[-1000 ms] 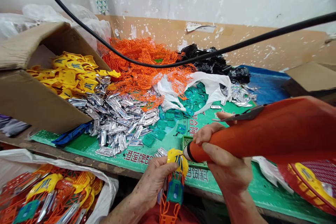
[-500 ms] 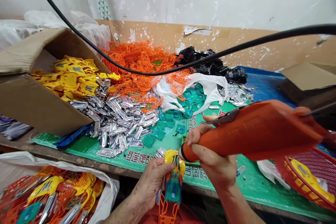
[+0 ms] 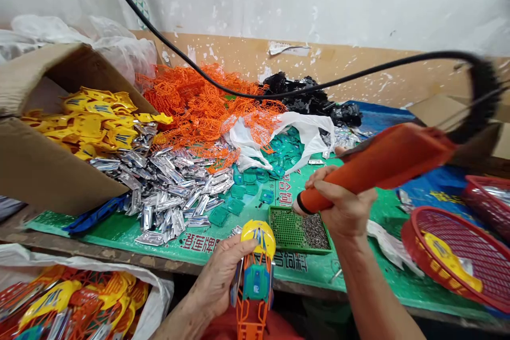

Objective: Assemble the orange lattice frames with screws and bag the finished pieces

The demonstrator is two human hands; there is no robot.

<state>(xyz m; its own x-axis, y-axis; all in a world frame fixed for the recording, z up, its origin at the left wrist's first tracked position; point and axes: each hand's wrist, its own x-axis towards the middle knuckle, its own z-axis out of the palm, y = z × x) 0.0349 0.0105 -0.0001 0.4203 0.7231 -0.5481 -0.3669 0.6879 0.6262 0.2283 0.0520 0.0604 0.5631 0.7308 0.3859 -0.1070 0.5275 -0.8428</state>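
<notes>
My left hand (image 3: 221, 271) is closed on a toy car body (image 3: 257, 281) near the table's front edge. The body has a yellow hood, an orange lattice frame, a teal panel in the middle and silvery strips at its sides. My right hand (image 3: 345, 202) wraps around an orange power screwdriver (image 3: 370, 164), held slanting with its tip down to the left. That tip hovers at a green tray (image 3: 285, 228) holding many small screws (image 3: 316, 231); whether it touches them I cannot tell.
A cardboard box (image 3: 51, 170) spills yellow parts beside silver pieces (image 3: 171, 191). Behind lie orange frames (image 3: 199, 101) and black parts (image 3: 298, 90). Red baskets (image 3: 418, 265) stand right; a white sack (image 3: 159, 287) of assembled pieces sits lower left. A black cable (image 3: 223, 87) hangs across.
The screwdriver has lifted off the yellow hood and moved right, over the screw tray. My left hand still holds the toy car body, and the view has turned slightly right.
</notes>
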